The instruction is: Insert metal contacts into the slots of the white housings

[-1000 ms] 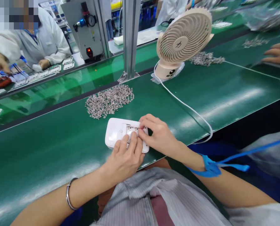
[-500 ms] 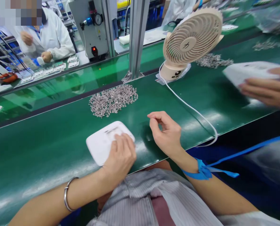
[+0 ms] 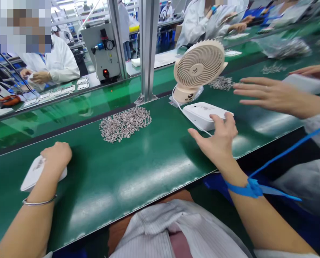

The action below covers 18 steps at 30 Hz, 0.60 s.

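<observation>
My left hand (image 3: pixel 57 157) is closed on a flat white plastic device (image 3: pixel 34 173) with rounded corners at the far left of the green belt. The hand covers much of it, and most of my fingertips are hidden. On the right my right hand (image 3: pixel 219 138) is open, thumb spread, with its fingertips at the near edge of a second white plastic device (image 3: pixel 201 114). That one lies flat in front of the fan, across its white cable. A pile of small metal parts (image 3: pixel 125 123) lies on the belt between my hands.
A beige fan (image 3: pixel 199 70) stands behind the second device, next to a metal post (image 3: pixel 148 50). A co-worker's hand (image 3: pixel 273 93) reaches in from the right, near another white piece (image 3: pixel 307 84). A blue wrist strap cord (image 3: pixel 289 150) runs from my right wrist.
My left hand has carried its white device to the far left. My right hand has opened and moved right. The second device, earlier in the co-worker's hand, now lies on the belt.
</observation>
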Each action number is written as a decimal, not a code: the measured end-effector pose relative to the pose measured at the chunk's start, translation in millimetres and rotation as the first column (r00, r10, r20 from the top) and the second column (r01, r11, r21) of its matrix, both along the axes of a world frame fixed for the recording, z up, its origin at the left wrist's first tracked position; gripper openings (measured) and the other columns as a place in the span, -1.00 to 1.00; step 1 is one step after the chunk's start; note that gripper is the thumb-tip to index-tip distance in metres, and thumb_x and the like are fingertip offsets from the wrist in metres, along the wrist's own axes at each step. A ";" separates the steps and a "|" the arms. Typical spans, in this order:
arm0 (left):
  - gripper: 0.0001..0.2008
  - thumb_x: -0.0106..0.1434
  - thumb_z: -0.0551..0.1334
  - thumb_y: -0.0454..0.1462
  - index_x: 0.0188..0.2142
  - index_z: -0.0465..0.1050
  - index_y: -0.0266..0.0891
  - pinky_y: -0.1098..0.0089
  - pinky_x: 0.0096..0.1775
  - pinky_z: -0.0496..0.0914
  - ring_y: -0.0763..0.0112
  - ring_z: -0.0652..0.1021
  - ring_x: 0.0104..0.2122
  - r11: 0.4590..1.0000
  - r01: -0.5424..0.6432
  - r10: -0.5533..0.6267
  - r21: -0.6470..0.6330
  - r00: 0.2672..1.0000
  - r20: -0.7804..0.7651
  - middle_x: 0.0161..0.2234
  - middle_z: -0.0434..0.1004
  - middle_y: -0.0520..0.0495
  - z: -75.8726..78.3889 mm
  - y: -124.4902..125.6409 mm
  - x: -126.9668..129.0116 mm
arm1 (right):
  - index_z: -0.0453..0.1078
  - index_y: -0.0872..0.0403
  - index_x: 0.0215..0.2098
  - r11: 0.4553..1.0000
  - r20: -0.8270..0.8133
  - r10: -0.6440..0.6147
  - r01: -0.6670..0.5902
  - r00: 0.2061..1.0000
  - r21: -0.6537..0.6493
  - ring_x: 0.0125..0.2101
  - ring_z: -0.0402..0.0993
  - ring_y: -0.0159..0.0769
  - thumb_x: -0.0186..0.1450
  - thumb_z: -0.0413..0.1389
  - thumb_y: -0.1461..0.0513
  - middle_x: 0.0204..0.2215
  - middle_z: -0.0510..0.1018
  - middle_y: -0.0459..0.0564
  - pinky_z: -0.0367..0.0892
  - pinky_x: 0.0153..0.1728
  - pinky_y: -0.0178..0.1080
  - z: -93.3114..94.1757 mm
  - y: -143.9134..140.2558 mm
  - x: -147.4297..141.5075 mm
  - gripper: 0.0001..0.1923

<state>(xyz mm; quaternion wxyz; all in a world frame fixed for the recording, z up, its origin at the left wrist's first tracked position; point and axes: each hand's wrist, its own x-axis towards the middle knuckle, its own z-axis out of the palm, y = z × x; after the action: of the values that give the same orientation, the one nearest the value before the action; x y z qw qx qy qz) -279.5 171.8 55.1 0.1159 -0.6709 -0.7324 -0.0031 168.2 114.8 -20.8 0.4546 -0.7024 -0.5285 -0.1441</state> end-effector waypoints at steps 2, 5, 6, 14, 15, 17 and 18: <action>-0.66 0.14 -0.01 -0.21 -0.59 0.38 -0.37 -0.15 -0.41 0.26 -0.34 0.45 -0.24 0.996 -0.086 0.086 0.013 0.996 -0.033 -0.48 0.41 -0.34 2.4 -0.7 -10.2 | 0.27 0.11 -0.02 0.997 -0.050 -0.023 0.019 0.999 -0.074 0.06 0.12 0.34 -0.10 0.31 -0.03 0.09 0.15 0.41 0.07 -0.04 0.23 -0.1 11.5 15.5 -0.26; -0.59 0.18 -0.05 -0.22 -0.31 0.42 -0.56 -0.16 -0.33 0.26 -0.43 0.37 -0.13 0.989 -0.140 0.144 0.056 0.987 -0.073 -0.26 0.40 -0.53 1.7 -5.2 -5.9 | 0.25 0.16 -0.04 0.973 -0.147 -0.117 0.083 0.982 -0.217 0.04 0.13 0.34 -0.24 0.35 -0.08 0.08 0.12 0.49 0.09 -0.09 0.16 5.4 30.2 36.3 -0.11; -0.53 0.19 -0.08 -0.22 -0.22 0.37 -0.68 -0.16 -0.30 0.26 -0.44 0.36 -0.12 0.988 -0.135 0.141 0.077 0.987 -0.075 -0.21 0.36 -0.63 0.8 -6.7 -0.8 | 0.25 0.19 -0.07 0.954 -0.174 -0.167 0.114 0.971 -0.276 0.03 0.13 0.32 -0.27 0.34 -0.09 0.06 0.11 0.51 0.11 -0.12 0.13 7.4 36.2 43.6 -0.10; -0.41 0.28 -0.10 -0.15 0.15 0.07 -0.62 -0.14 -0.07 0.15 -0.42 0.12 0.10 0.948 0.152 -0.124 0.280 0.986 -0.114 0.18 -0.01 -0.62 -4.7 -19.8 51.8 | 0.29 0.09 -0.29 0.982 -0.234 -0.183 0.166 0.955 -0.089 -0.06 0.23 0.20 -0.19 0.34 -0.02 -0.18 0.29 0.28 0.15 -0.06 0.12 14.3 39.3 62.4 -0.40; -0.42 0.29 -0.09 -0.15 0.18 0.06 -0.54 -0.14 -0.05 0.13 -0.41 0.08 0.13 0.926 0.214 -0.183 0.312 0.975 -0.125 0.22 -0.07 -0.54 -6.5 -23.3 59.9 | 0.30 0.10 -0.24 0.984 -0.162 -0.178 0.176 0.970 -0.029 -0.04 0.23 0.23 -0.19 0.34 -0.02 -0.15 0.29 0.30 0.15 -0.06 0.15 15.3 31.2 52.2 -0.37; -0.45 0.30 -0.04 -0.16 0.20 0.08 -0.43 -0.13 -0.04 0.13 -0.33 0.10 0.15 0.890 0.313 -0.290 0.333 0.950 -0.115 0.25 -0.05 -0.43 -12.9 -33.5 78.9 | 0.26 0.10 -0.09 0.999 0.042 -0.024 0.023 0.999 0.023 -0.03 0.24 0.18 -0.08 0.29 -0.04 -0.09 0.28 0.28 0.22 -0.11 0.13 15.5 11.1 24.3 -0.32; -0.47 0.30 -0.02 -0.16 0.20 0.11 -0.40 -0.11 -0.02 0.14 -0.28 0.13 0.14 0.873 0.358 -0.347 0.330 0.933 -0.096 0.24 0.00 -0.39 -17.3 -40.8 89.5 | 0.23 0.09 -0.06 0.998 0.125 0.048 -0.053 0.991 0.037 -0.05 0.25 0.16 -0.09 0.29 -0.07 -0.07 0.27 0.27 0.24 -0.15 0.13 14.6 0.1 8.2 -0.27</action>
<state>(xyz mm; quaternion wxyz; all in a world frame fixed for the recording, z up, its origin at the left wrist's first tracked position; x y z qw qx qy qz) -189.9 131.1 37.7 0.2402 -0.7627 -0.5840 -0.1399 176.4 114.8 -6.2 0.4385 -0.6693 -0.5701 -0.1865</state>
